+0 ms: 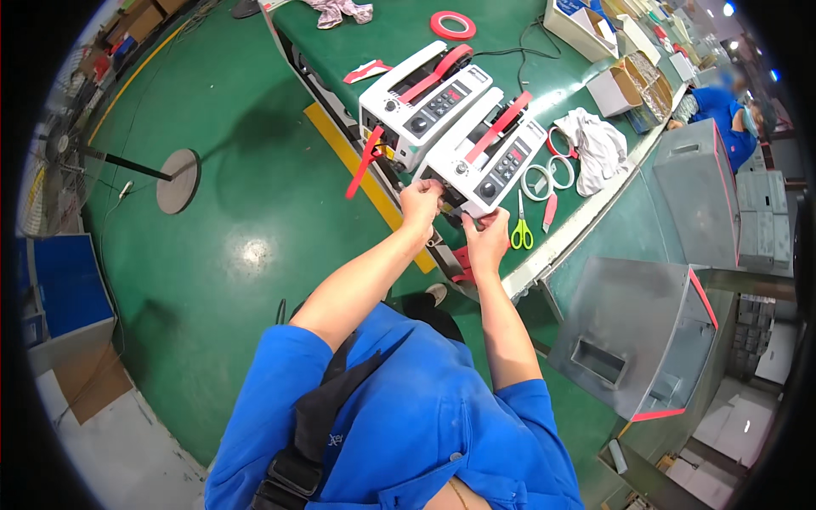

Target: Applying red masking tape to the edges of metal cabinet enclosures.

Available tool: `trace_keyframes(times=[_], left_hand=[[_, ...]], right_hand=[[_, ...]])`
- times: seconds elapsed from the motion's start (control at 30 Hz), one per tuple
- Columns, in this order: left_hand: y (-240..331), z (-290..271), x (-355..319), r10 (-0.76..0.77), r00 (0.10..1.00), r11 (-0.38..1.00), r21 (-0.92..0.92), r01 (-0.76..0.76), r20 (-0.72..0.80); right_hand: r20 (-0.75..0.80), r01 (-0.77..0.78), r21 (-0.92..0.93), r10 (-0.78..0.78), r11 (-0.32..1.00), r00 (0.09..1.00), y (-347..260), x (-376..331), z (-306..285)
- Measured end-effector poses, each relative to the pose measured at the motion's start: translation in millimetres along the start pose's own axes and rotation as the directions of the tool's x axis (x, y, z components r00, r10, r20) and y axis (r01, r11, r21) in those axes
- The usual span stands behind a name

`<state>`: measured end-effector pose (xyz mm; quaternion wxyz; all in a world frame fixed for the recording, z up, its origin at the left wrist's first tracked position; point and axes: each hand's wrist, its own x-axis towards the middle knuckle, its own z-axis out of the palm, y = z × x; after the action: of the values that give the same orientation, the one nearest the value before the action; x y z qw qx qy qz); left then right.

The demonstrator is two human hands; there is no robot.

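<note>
Two white automatic tape dispensers stand side by side on the green-topped table, each loaded with a roll of red tape. At the front of the nearer tape dispenser (489, 153) my left hand (420, 204) has its fingers pinched together; whatever they hold is hidden. My right hand (487, 241) is closed at the lower front corner of the same machine, fingertips partly out of sight. From the mouth of the farther tape dispenser (422, 102) a strip of red tape (364, 163) hangs over the table edge. More red material (463, 265) shows below my hands.
Green-handled scissors (522, 235), a pinkish-red cutter (550, 211), white tape rolls (537, 182) and a white cloth (592, 149) lie right of the machines. A red tape roll (452, 25) lies behind. Grey metal housings (629, 327) stand at right; a co-worker in blue (722, 123) is beyond.
</note>
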<state>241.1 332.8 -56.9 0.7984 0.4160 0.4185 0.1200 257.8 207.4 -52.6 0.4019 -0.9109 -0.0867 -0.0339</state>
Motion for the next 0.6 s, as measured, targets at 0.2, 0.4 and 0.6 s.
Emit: trace_keyframes(times=[0.2, 0.4, 0.6], left_hand=[[-2.6, 6.0, -5.8, 0.005, 0.999, 0.995, -0.099, -0.008, -0.034], [-4.8, 4.1, -3.2, -0.032, 0.999, 0.988, -0.152, 0.028, -0.019], [-0.8, 3.2, -4.0, -0.048, 0.999, 0.991, -0.129, 0.047, 0.000]], right_hand=[[0.045, -0.009, 0.067, 0.006, 0.998, 0.999, 5.4, 2.9, -2.7], [0.050, 0.016, 0.099, -0.021, 0.995, 0.999, 9.7, 2.9, -1.9], [0.051, 0.046, 0.105, -0.052, 0.993, 0.997, 11.5, 6.6, -3.8]])
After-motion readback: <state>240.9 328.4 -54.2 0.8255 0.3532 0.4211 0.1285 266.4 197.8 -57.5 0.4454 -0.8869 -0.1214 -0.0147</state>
